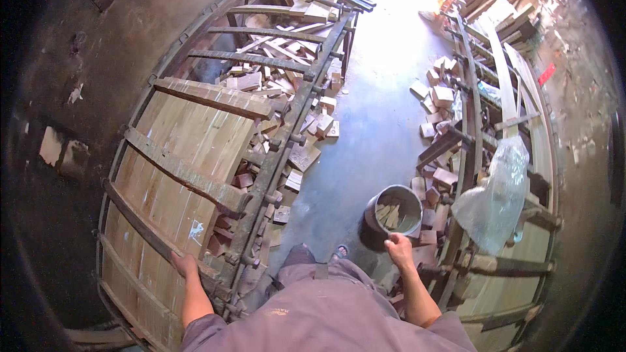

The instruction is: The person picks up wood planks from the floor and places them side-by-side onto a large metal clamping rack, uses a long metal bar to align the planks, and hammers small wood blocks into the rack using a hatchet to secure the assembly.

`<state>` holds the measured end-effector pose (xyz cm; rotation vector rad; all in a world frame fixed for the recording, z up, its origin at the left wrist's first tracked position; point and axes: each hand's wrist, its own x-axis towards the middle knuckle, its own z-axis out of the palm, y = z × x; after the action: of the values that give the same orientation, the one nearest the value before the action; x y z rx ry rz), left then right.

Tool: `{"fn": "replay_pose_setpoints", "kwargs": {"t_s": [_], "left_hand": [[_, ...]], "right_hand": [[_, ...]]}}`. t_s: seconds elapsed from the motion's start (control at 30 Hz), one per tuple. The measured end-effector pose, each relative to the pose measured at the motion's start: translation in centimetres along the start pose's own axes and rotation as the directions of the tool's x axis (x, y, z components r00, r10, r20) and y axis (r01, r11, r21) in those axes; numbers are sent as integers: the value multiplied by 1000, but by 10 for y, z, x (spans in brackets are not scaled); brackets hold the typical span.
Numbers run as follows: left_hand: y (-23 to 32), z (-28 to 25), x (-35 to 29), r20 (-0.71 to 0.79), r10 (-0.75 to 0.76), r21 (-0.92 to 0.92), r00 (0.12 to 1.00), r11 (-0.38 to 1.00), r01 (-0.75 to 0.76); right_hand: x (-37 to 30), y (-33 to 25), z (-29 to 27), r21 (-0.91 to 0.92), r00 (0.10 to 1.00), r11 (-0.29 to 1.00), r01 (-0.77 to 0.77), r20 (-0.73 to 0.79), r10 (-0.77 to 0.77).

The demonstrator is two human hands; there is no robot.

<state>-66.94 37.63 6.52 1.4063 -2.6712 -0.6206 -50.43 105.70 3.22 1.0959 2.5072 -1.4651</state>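
My left hand [185,264] is closed on the edge of a wooden crossbar [147,221], which lies over a panel of pale, edge-joined boards [189,133] in the left rack. Over the aisle floor, my right hand [398,248] grips the near rim of a dark round bucket [373,225]. Several short wood pieces [390,215] show inside the bucket, which tilts slightly toward me. The fingertips of both hands are partly hidden.
A long metal clamping rack [261,189] runs along my left, with wood offcuts [303,155] heaped under and beside it. Another rack [466,91] stands on the right, draped with a clear plastic bag [499,195]. Between them a concrete floor [355,130] leads to a bright opening.
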Motion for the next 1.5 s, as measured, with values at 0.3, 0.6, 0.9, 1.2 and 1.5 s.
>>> {"fn": "replay_pose_setpoints", "kwargs": {"t_s": [0.3, 0.6, 0.9, 1.2, 1.5], "left_hand": [[219, 93, -43, -211, 46, -335, 976, 935, -116], [584, 175, -44, -259, 517, -390, 816, 717, -578], [839, 264, -111, 31, 613, -783, 790, 506, -362], [1048, 385, -171, 80, 602, -686, 795, 611, -394], [1265, 458, -202, 149, 658, -752, 738, 560, -348]], "right_hand": [[261, -67, -28, 259, 990, 963, 77, 93, -104], [483, -152, -121, 131, 992, 984, 119, -65, -111], [762, -307, -144, 377, 994, 926, 38, 77, -72], [1169, -480, -107, -400, 697, 672, 623, -106, -709], [1275, -569, -78, -266, 848, 885, 381, 481, -221]]}}
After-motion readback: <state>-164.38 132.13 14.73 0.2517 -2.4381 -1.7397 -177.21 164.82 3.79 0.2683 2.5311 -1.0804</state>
